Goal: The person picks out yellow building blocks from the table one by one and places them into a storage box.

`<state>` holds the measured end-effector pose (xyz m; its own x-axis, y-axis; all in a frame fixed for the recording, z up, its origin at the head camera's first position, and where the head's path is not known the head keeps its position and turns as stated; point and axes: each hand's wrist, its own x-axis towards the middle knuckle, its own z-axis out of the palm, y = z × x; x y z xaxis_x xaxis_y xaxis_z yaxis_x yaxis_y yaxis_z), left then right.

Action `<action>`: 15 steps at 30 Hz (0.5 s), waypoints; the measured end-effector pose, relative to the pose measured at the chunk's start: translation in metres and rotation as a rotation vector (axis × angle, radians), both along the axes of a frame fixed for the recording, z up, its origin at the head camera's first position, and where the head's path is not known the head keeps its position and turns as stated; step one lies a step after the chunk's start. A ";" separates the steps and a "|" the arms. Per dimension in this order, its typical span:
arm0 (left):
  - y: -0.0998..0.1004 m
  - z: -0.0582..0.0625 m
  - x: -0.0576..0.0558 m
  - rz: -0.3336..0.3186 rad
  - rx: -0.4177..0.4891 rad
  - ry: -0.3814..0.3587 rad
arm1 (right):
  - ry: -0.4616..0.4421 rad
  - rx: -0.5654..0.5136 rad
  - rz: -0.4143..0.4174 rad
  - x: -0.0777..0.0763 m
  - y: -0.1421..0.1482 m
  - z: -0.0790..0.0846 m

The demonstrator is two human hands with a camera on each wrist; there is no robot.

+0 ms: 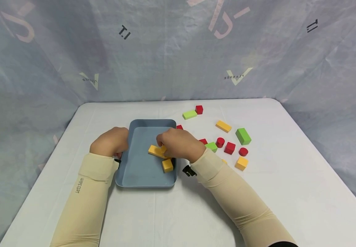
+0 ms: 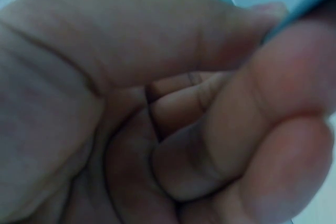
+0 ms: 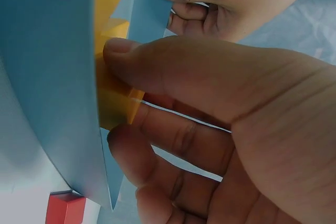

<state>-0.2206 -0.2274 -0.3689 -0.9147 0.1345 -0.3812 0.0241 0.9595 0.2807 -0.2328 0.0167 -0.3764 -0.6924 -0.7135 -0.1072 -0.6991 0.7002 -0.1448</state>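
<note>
A shallow blue-grey tray [image 1: 140,181] lies on the white table. At its left wall my left hand [image 1: 111,142] pinches the rim between thumb and fingers; the left wrist view shows the tray's edge [image 2: 299,14] in that grip. Inside the tray's right half my right hand [image 1: 178,144] holds a yellow block [image 3: 116,95] between thumb and fingertips. Close by in the tray lie a long yellow block [image 1: 156,151] and a yellow cube [image 1: 167,166]. Part of the held block is hidden by the fingers.
Right of the tray are loose blocks: a green block [image 1: 243,136], a yellow bar [image 1: 223,126], a yellow cube [image 1: 241,163], a red cube [image 1: 229,148] and red cylinders [image 1: 220,142]. Farther back sit a light green block [image 1: 190,114] and a red cube [image 1: 199,109].
</note>
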 end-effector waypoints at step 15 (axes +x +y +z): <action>0.001 -0.001 0.000 0.007 0.019 0.010 | -0.080 -0.009 -0.027 0.000 0.006 0.008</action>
